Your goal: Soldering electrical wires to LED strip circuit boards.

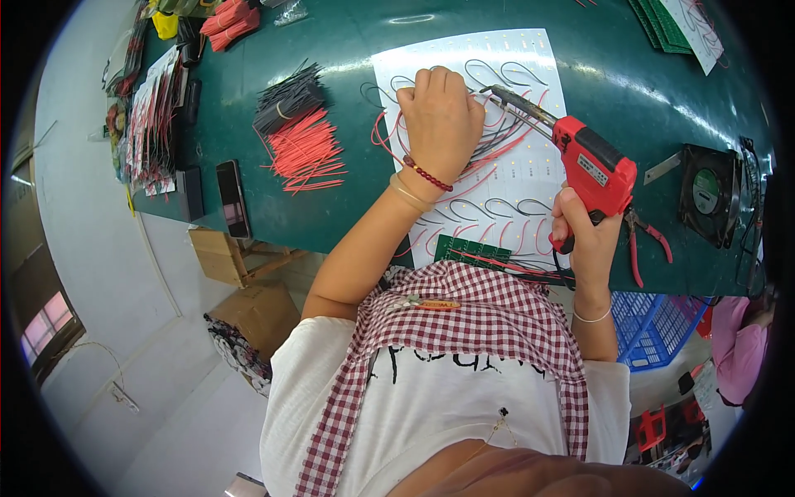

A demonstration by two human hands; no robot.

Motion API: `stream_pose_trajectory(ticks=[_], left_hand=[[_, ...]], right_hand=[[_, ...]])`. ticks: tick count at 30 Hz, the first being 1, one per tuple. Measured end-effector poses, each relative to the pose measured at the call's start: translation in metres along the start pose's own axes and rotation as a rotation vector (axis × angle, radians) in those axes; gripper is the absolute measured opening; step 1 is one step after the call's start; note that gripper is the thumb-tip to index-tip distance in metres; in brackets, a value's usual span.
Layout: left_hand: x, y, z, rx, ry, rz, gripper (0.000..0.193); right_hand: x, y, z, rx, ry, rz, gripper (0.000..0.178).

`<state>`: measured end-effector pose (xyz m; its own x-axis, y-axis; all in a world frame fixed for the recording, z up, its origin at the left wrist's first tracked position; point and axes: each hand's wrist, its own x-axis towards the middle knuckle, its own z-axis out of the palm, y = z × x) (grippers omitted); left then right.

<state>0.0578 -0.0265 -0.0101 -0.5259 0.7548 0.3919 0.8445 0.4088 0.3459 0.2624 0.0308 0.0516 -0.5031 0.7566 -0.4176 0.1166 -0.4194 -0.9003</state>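
Hidden: left hand [439,124] presses wires [497,137], fingers curled, fingertips unseen.
Right hand [590,236]: clenched on one red soldering gun [592,166].
Boards: one white [513,174], one green [472,248].

A dark green desk [348,50] fills the far part of the scene, its glossy top throwing back streaks of overhead light. To the left a pale grey wall [83,240] runs down to a light grey floor [190,447]. Low on the far left, a dark-framed window [45,327] glows pinkish. Below the desk's near left edge stands a small wooden stool [228,257], and just near it a brown cardboard box [257,315]. A white cable with a wall socket [120,396] lies along the wall. On the right, under the desk's edge, sits a blue plastic mesh basket [654,323].
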Motion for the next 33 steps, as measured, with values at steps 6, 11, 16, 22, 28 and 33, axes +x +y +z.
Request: stream_pose_trajectory(ticks=[6,11,16,22,28,33], left_hand=[[0.0,0.0,0.0,-0.014,-0.008,-0.001,0.01],[0.0,-0.001,-0.002,0.001,-0.019,-0.004,0.011],[0.002,-0.007,-0.029,-0.081,-0.082,-0.002,0.01],[0.0,0.0,-0.066,-0.276,-0.101,-0.025,0.007],[-0.029,0.012,-0.05,0.042,-0.342,0.114,0.004],[-0.033,0.009,-0.051,0.03,-0.428,0.193,0.004]], right_hand=[[0.001,0.005,-0.003,-0.02,-0.03,-0.013,0.012],[0.0,0.002,-0.002,-0.052,-0.053,-0.011,0.02],[0.001,-0.011,-0.005,0.142,0.014,0.007,0.022],[0.014,-0.013,-0.02,0.234,0.025,-0.011,0.031],[0.048,0.015,-0.037,0.554,-0.097,-0.04,0.028],[0.034,0.03,-0.027,0.587,-0.097,-0.097,0.031]])
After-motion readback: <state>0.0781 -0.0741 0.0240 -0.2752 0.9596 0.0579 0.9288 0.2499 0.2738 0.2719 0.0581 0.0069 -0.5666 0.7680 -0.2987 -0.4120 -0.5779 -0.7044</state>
